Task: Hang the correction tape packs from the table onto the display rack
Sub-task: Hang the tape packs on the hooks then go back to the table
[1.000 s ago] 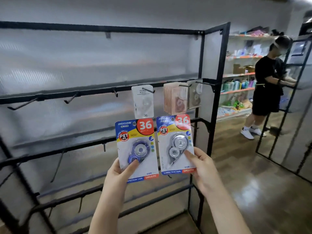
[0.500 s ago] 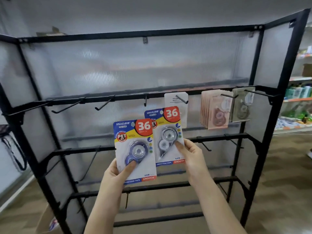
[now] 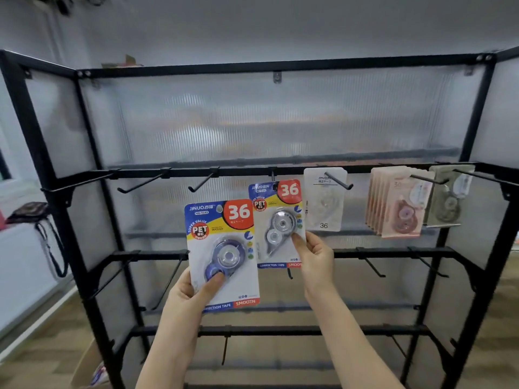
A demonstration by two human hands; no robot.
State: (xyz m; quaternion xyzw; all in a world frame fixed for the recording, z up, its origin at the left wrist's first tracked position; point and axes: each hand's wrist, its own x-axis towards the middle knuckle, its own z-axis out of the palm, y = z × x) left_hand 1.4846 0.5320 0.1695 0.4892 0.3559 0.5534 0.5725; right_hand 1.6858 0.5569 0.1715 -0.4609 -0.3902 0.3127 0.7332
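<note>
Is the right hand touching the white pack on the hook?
Apart. In the head view the right hand pinches the grey-tape pack, and a plain gap separates its fingertips from the white pack above.

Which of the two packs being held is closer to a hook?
The pack with the clear dispenser, in the right hand: its hang hole sits at a top-rail hook; the blue one is lower.

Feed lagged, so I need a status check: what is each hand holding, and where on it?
Left hand grips the blue-dispenser correction tape card at its lower left; right hand pinches the clear-dispenser card at its lower right edge.
</note>
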